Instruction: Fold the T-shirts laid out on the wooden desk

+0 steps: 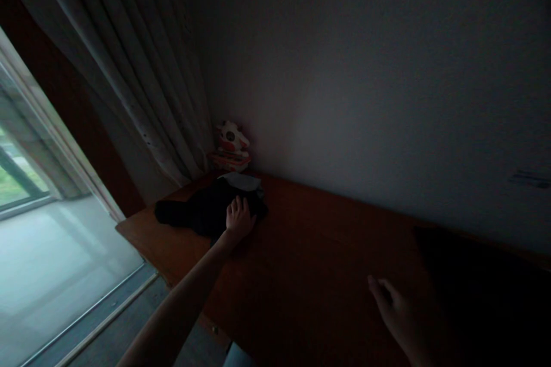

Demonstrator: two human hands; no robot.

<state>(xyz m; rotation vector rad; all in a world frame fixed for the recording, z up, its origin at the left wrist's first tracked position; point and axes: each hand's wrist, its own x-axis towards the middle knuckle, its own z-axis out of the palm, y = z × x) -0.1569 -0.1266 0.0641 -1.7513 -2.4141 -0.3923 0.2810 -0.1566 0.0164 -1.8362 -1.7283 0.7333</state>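
Stretched out to the left, my left hand [239, 218] lies with its fingers extended on a crumpled black garment [206, 206]. A grey piece of cloth [243, 182] shows at the garment's far side; I cannot tell whether it belongs to it. The garment lies in a heap near the left end of a brown wooden table [301, 241]. Over the right part of the tabletop, my right hand [394, 304] is loosely bent. Its thumb stands apart from the index finger, nothing shows between them, and its other fingers are hidden.
A white and red cow-shaped toy [232, 146] stands at the back left corner against the wall. Beside it hangs a grey curtain [142, 69], with a bright glass door to the left. A large dark shape [486, 292] covers the table's right side; its kind is unclear.
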